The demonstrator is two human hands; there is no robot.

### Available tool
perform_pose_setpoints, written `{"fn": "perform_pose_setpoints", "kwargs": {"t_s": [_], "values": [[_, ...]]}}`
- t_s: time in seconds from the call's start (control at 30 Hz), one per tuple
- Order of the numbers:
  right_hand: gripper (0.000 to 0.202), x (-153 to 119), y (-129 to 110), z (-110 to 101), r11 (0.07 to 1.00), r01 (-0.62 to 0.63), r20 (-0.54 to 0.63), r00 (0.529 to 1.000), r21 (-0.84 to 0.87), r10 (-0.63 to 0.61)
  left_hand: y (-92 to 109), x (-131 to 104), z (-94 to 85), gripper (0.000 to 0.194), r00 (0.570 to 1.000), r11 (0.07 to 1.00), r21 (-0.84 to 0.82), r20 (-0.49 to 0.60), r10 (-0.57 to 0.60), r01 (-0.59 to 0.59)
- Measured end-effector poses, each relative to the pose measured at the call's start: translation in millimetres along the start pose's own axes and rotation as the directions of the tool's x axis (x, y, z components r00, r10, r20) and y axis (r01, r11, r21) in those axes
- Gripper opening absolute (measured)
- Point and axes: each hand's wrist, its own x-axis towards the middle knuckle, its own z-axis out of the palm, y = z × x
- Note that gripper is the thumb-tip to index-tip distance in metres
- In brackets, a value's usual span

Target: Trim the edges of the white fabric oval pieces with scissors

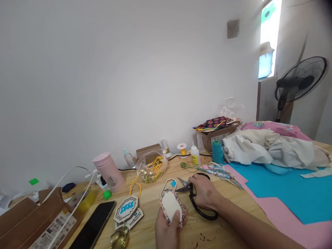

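My left hand (168, 228) holds a white, elongated padded piece (171, 206) with a patterned fabric edge, its thumb pressed on the front. My right hand (206, 192) is closed around black-handled scissors (203, 213), whose parted blades point left, just above the padded piece's upper right edge. Behind the piece lies a pale wooden frame (166, 185) with a blue flower shape. To the left rest octagonal wooden ornaments (126, 208) with blue flowers, a yellow cord and a brass bell (119, 238).
A phone (92, 226), pink tumbler (109, 172) and cardboard box (38, 218) stand left. Toward the wall are a bag of bells (151, 169), glue bottle (195, 155) and teal thread (217, 152). Blue sheets (293, 190) and white cloth (259, 147) lie right.
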Motion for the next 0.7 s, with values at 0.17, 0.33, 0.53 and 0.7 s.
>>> {"fn": "perform_pose_setpoints", "kwargs": {"t_s": [0.17, 0.33, 0.53, 0.7], "values": [[0.023, -3.3, -2.6, 0.5, 1.000, 0.011, -0.003, 1.000, 0.021, -0.011, 2.8, 5.5, 1.9, 0.055, 0.997, 0.999, -0.034, -0.064, 0.039, -0.041], [0.025, -1.4, -2.6, 1.2, 0.999, -0.012, -0.013, 1.000, 0.041, 0.012, 1.0, 6.6, 1.9, 0.059, 0.992, 0.997, -0.046, -0.112, 0.050, -0.055], [0.022, -3.0, -3.9, 0.6, 0.994, 0.040, -0.030, 0.999, 0.105, -0.037, 3.3, 5.5, 4.1, 0.067, 0.994, 0.993, -0.108, -0.103, 0.028, -0.039], [0.024, -5.8, -8.5, 3.5, 0.982, 0.156, -0.014, 0.988, 0.105, -0.155, -2.2, 9.6, 1.7, 0.060, 0.991, 0.993, -0.066, -0.095, 0.093, -0.100]]}}
